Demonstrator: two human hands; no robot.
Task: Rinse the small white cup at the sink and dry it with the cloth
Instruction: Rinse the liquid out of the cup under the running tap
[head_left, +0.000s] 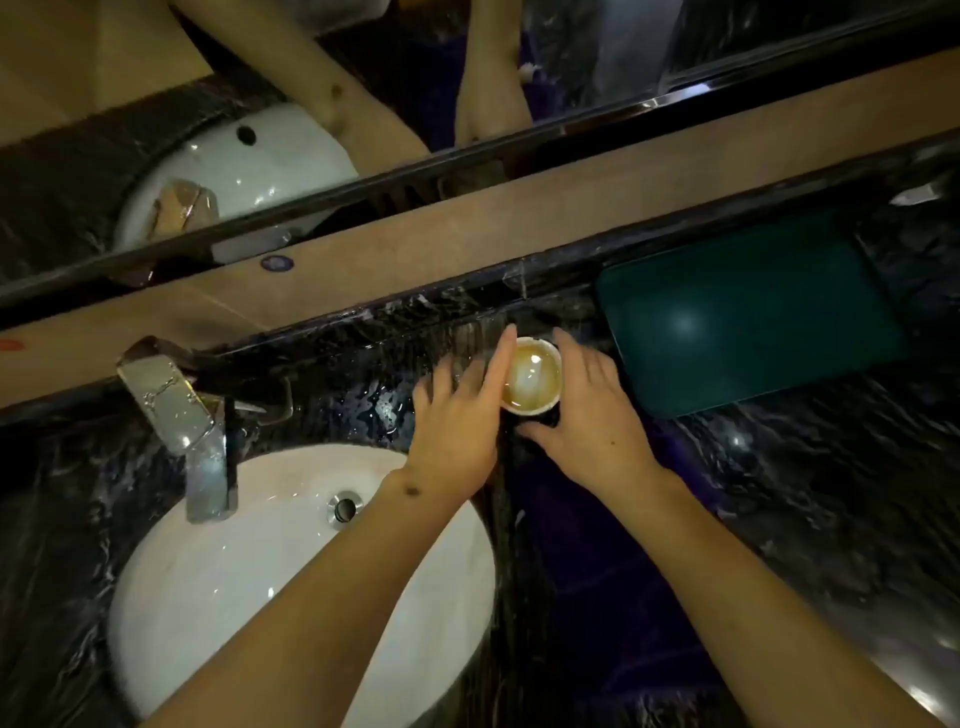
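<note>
The small white cup (533, 375) stands upright on the dark marble counter, right of the sink, with brownish liquid inside. My left hand (460, 415) lies against the cup's left side, fingers stretched out and apart. My right hand (589, 410) curves around the cup's right side, thumb below it and fingers behind it. Both hands touch or nearly touch the cup, and it rests on the counter. The white oval sink (218, 582) is at the lower left, with the chrome tap (182, 415) above it. No water runs. I see no cloth.
A dark green tray (743, 312) lies on the counter right of the cup. A mirror (311, 104) runs along the back wall above a beige tiled ledge (467, 234). The dark marble counter (805, 493) stretches to the right.
</note>
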